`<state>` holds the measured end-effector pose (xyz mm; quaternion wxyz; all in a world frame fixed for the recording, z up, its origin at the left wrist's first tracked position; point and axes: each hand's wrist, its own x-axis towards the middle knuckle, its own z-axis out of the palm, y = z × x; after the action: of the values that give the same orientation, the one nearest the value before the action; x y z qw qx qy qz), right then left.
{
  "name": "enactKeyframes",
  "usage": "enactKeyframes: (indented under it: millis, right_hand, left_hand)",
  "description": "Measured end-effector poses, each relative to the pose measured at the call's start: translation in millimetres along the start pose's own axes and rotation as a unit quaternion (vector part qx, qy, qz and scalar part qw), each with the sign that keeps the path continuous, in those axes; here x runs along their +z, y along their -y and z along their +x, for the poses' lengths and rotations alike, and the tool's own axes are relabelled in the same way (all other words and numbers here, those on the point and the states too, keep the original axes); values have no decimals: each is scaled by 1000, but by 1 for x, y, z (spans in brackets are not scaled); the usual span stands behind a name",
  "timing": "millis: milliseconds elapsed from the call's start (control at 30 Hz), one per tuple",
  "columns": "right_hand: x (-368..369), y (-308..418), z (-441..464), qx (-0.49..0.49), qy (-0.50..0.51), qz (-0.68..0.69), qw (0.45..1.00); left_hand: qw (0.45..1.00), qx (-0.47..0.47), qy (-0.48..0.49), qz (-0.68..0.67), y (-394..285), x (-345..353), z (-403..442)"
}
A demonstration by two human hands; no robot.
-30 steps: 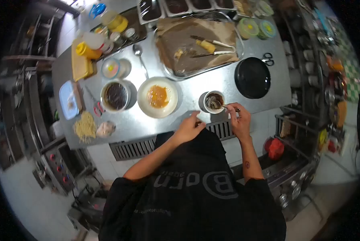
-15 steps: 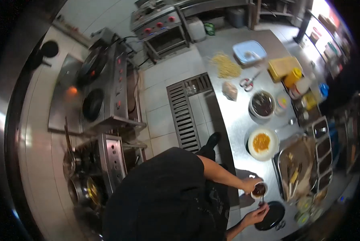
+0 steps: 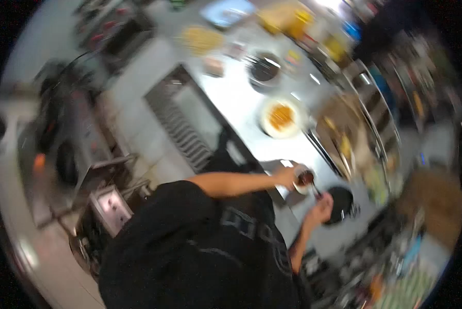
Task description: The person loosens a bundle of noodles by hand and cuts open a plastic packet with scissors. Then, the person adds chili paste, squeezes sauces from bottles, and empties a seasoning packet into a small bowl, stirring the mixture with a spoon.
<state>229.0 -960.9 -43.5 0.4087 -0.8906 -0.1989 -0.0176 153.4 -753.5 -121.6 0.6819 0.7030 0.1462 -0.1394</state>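
My left hand (image 3: pixel 285 176) is closed around the side of a small white bowl (image 3: pixel 300 186) with dark brown sauce (image 3: pixel 305 178) in it. My right hand (image 3: pixel 321 207) is pinched on a thin dark handle, most likely a spoon (image 3: pixel 316 191), which reaches toward the bowl's rim; blur hides its tip. Just beyond my right hand lies a black plate (image 3: pixel 340 205), partly covered by it. Farther along the counter is a cream plate (image 3: pixel 268 122) bearing an orange sauce or food (image 3: pixel 281 117).
The steel counter (image 3: pixel 231 95) also carries a dark-filled bowl (image 3: pixel 263 68), noodles (image 3: pixel 202 40), a blue container (image 3: pixel 227 12) and a tray with utensils (image 3: pixel 339 139). A rack of metal pans (image 3: pixel 372 100) stands beyond. A floor grate (image 3: pixel 177 121) runs beside the counter.
The head camera has turned and the view is blurred, so the counter appears shifted left and up. Both hands keep their holds on bowl and spoon.
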Motion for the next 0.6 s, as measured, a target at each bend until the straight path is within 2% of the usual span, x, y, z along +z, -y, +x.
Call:
enactKeyframes:
  millis: [33, 67, 100, 133, 167, 200, 267, 333, 467, 533, 567, 600]
  right_hand:
    - [-4, 33, 0, 38, 18, 45, 998]
    - [-6, 34, -1, 74, 25, 80, 994]
    - [1, 9, 0, 58, 27, 135, 989]
    - [3, 24, 2, 64, -2, 186, 980]
    - [0, 44, 3, 49, -5, 99, 994]
    - [0, 50, 6, 48, -2, 88, 995]
    - [2, 53, 12, 52, -2, 78, 996]
    - [0, 58, 7, -7, -9, 57, 998]
    - [1, 61, 4, 35, 16, 94, 995]
    - [2, 71, 6, -102, -16, -9, 995]
    - [-2, 73, 3, -97, -16, -10, 995]
    - [-8, 74, 2, -109, 51, -7, 993]
  left_hand:
    - [999, -42, 7, -14, -10, -7, -5]
    - [982, -59, -14, -181, -2, -1, -5]
    - [989, -38, -48, -132, -7, 1, -4]
    - [984, -86, -46, -149, -22, -3, -9]
    - [968, -52, -81, -230, -31, -4, -17]
    - [974, -56, -69, -209, -33, -7, -16]
    - [972, -81, -57, -211, -35, -9, -11]
    - [967, -103, -52, -229, -32, -8, -16]
    - [963, -92, -47, -248, -32, -9, -15]
    - [975, -79, -52, -202, -28, -9, -13]
    - [975, -83, -49, -202, -26, -10, -12]
    - [981, -71, -54, -173, -28, -13, -10]
